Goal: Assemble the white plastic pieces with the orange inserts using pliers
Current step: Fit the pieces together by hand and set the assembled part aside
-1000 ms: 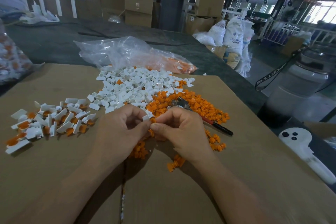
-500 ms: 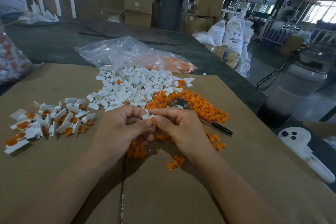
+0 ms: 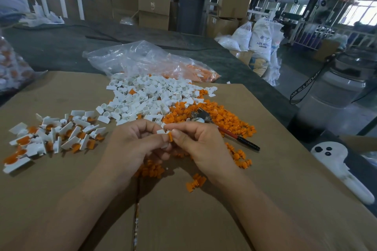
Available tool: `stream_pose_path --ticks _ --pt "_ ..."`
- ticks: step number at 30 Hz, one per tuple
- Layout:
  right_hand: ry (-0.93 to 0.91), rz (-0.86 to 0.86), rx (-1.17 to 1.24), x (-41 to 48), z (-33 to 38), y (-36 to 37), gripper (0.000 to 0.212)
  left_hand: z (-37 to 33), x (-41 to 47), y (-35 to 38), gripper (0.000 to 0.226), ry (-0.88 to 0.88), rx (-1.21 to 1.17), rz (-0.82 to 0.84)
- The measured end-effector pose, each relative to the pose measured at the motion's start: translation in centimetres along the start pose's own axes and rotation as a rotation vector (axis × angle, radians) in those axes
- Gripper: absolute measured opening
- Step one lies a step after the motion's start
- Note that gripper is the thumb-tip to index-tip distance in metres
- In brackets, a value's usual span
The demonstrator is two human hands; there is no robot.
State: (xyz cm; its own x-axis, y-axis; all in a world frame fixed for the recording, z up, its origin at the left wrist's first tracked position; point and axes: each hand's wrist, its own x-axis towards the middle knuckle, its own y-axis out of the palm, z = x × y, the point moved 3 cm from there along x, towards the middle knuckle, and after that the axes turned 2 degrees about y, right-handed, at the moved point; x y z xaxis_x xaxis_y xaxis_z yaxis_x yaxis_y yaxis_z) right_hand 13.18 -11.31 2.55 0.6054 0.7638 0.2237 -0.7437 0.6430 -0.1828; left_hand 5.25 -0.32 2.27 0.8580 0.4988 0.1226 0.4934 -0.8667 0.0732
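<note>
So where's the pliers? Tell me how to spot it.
Look at the cardboard sheet, then the orange pile on its right side. The pliers lie on that pile just beyond the right hand: the only metal thing, with a red-and-black handle.

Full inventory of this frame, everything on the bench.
white pieces: many, white, heaped mid-cardboard
orange inserts: many, orange, heaped right of them
assembled pieces: many, white-orange, left on cardboard
pliers: one, metal, red-black handle, on the orange heap
plastic bags: two, clear, behind the heaps, left edge
cardboard: one, brown, under everything
handheld device: one, white, black buttons, far right
left hand: one, pinches a white piece
right hand: one, fingers pinch an orange insert next to it
</note>
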Motion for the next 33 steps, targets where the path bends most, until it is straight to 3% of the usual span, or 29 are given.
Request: stream_pose_path --ticks 4,12,18,24,33 --pt "-0.051 0.034 -0.005 -0.19 0.04 0.20 0.039 0.27 0.24 -0.36 0.013 -0.064 -0.075 -0.037" --pt "-0.163 -0.053 -0.033 -0.44 0.26 0.10 0.037 0.34 -0.01 -0.33 0.008 -0.041 -0.006 -0.035" --pt "-0.117 -0.042 -0.017 -0.40 -0.02 0.09 0.035 0.18 -0.05 -0.38 0.009 -0.049 0.023 -0.040" --pt "-0.026 -0.025 -0.070 0.00 -0.26 -0.21 0.033 0.28 0.34 -0.55 0.043 -0.121 -0.073 0.004" --pt "-0.008 -0.044 0.013 0.01 0.02 -0.15 0.024 0.34 0.33 -0.51 0.035 -0.136 -0.084 0.019"
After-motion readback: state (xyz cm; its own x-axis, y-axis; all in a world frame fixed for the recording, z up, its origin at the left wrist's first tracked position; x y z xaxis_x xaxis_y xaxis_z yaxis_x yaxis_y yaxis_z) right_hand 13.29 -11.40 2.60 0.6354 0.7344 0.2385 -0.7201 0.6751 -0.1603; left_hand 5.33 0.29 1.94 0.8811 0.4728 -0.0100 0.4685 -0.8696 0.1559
